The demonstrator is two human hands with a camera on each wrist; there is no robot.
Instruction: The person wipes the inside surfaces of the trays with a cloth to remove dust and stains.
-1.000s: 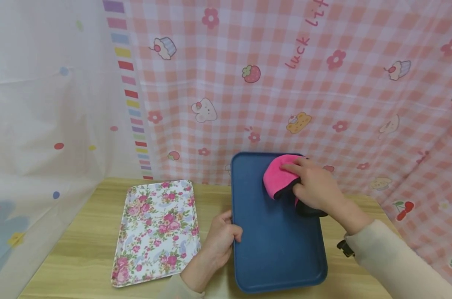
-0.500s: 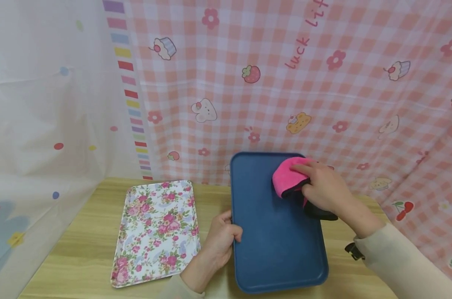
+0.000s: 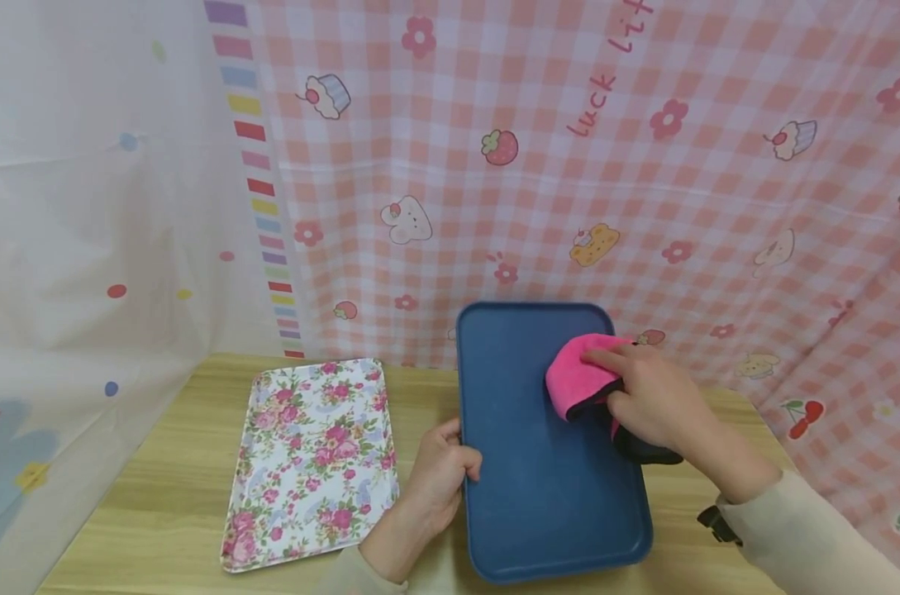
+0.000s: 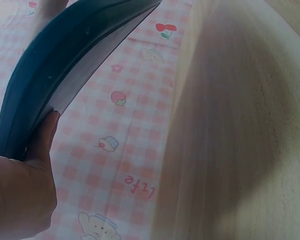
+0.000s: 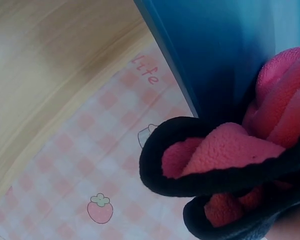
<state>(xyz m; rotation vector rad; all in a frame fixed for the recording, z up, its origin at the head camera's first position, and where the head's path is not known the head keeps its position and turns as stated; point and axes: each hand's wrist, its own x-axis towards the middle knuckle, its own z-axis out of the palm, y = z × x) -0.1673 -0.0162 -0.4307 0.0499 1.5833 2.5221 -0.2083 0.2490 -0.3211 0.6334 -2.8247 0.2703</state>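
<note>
A: Head view. What am I logging for the grips?

B: My left hand (image 3: 436, 475) is gripping the left rim of the blue tray (image 3: 554, 504), thumb lying over the edge. My right hand (image 3: 646, 401) is pinching the pink cloth (image 3: 578, 376) between thumb and fingers.

A: Where is the cloth sitting, and what is differing?

B: It is touching the tray's inner face by the right side, its black-edged tail crossing the right rim. Against one second ago, cloth and right hand are sitting farther right and nearer to me. My left hold is matching the earlier frame; the floral tray (image 3: 311, 463) is lying unchanged on the table (image 3: 159, 471), to the left.

A: Left wrist view?

B: My left hand is clasping the blue tray's edge, one digit pressing its pale underside. The checked curtain (image 4: 135, 100) is showing beyond.

A: Right wrist view?

B: The cloth is bunching in folds beside the tray wall. Only a sliver of my right hand is showing, so I am not able to tell its finger placement there.
</note>
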